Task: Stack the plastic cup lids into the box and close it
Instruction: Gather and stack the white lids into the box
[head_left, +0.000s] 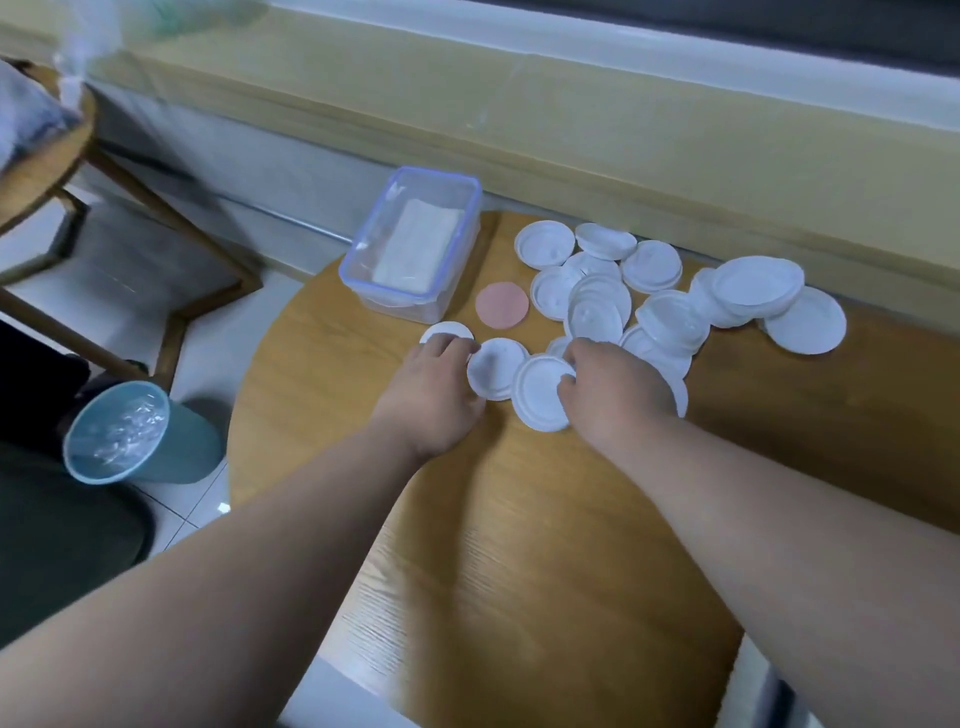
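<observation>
White lids (655, 266): a loose, overlapping heap on the wooden table (519, 530), beyond the right hand (618, 392) and out to its outer side; three more lie singly at the fingertips of the two hands.
Box (415, 307): clear plastic with a blue rim, uncovered, straight ahead of the left hand (434, 397) and just past its fingertips. Its long axis runs away from the person, leaning slightly right. A folded white sheet lies inside, and no lids are in it yet. Its cover is not in view.
Relation that matters: the box sits forward and to the left of every lid, so the left hand is the nearer one and any lid must travel left and away.
Left hand: fingers bent down, tips on the small lid (447, 331); the middle lid (496, 370) touches its thumb side. Blur hides whether it grips either.
Right hand: fingers curled over the rim of the near lid (540, 400), pinching it.
Pink disc (502, 305): ahead of the gap between the hands, beside the box.
Stage: probably early, gathering lids for a stack.
</observation>
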